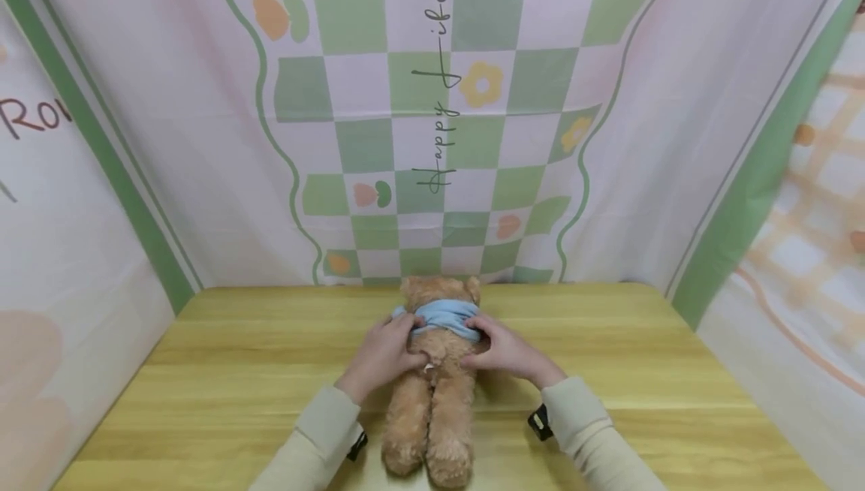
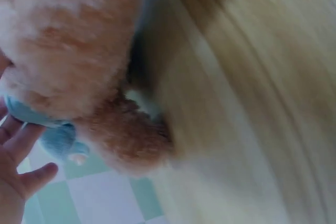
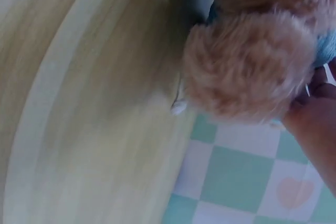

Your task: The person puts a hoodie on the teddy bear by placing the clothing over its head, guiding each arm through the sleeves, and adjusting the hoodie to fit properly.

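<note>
A light-brown plush teddy bear lies on the table, its head away from me and its legs towards me. Its pale blue shirt is bunched up around the upper body, and a small white tag shows at the lower body. My left hand grips the bear's left-hand side in the head view, fingers at the shirt hem and thumb lower on the fur. Opposite it, my right hand holds the other side the same way. Brown fur fills much of the right wrist view and hides most fingers.
The bear is on a yellowish wood-grain table. Behind its far edge hangs a white and green checked cloth with printed lettering. More printed cloth flanks both sides. A black device sits beneath the right wrist.
</note>
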A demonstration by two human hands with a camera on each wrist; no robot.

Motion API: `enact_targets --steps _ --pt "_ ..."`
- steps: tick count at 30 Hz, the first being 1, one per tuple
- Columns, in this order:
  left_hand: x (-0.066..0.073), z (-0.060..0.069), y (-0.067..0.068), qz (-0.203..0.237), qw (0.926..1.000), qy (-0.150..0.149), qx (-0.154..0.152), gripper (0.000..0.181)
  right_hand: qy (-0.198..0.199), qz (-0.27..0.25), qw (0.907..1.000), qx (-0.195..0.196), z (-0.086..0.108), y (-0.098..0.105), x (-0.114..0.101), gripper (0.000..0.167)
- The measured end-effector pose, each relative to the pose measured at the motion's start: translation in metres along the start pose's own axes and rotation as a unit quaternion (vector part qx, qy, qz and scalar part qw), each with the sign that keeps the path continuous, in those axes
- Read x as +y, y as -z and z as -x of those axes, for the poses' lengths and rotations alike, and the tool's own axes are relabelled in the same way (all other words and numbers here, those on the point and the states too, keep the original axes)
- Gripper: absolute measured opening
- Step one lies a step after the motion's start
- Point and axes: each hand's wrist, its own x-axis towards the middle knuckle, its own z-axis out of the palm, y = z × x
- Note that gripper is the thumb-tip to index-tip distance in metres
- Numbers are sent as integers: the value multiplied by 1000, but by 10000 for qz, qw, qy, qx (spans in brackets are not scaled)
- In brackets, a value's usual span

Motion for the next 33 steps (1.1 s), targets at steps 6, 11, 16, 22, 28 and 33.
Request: enact_targets --steps 6,11,16,22,28,33 --pt "6 2 0 -621 9979 -182 -93 40 629 399 9971 130 0 -5 -6 26" --pt "4 4 -6 -739 9955 -470 374 27 710 -62 9965 425 2 -10 -3 30" --pt "0 3 -9 -382 9934 -698 829 23 359 -654 9901 1189 1 -14 0 33" --pt "-2 4 -8 -248 9911 -797 1035 19 -97 -12 9866 1632 -2 -14 1 15" --pt "-1 5 2 263 9982 -191 505 33 -52 -644 9886 1361 -2 -9 6 27" --pt "0 5 10 497 9986 197 62 57 -26 -1131 9878 1070 -4 -8 11 26"
